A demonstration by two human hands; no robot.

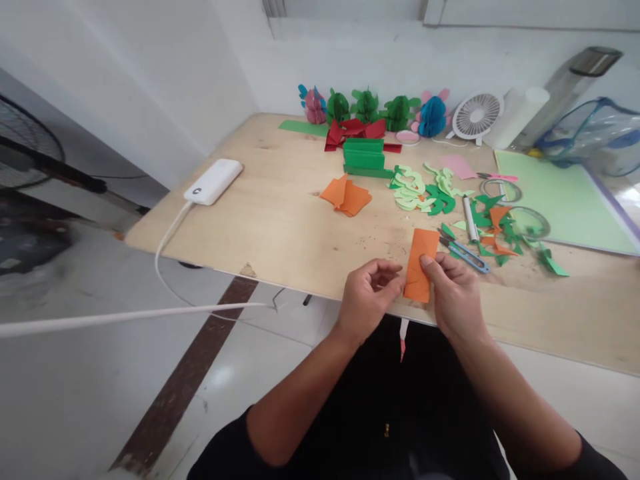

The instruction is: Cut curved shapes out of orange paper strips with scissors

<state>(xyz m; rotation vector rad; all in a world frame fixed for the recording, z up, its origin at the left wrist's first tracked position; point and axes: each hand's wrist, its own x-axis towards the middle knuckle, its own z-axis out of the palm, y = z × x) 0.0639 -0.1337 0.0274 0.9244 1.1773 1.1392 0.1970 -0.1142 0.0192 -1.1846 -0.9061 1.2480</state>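
My right hand (456, 293) pinches a rectangular strip of orange paper (419, 263) near its right edge, thumb on top. The strip is upright in view, just over the table's front edge, with faint marks on its lower part. My left hand (371, 293) is beside the strip's left edge, fingers curled and a gap between thumb and forefinger. Whether its thumb tip touches the paper I cannot tell. Small thread snips with blue handles (467, 257) lie just right of the strip. Further back, cut orange paper pieces (350, 198) lie in a loose pile.
Folded green paper (364, 157), red paper pieces (357, 130) and several paper figures (367, 105) stand towards the wall. Green cutouts (410, 187), a marker (471, 219), tape rolls (530, 222) and scraps lie right. A white power bank (215, 181) with a cable is left.
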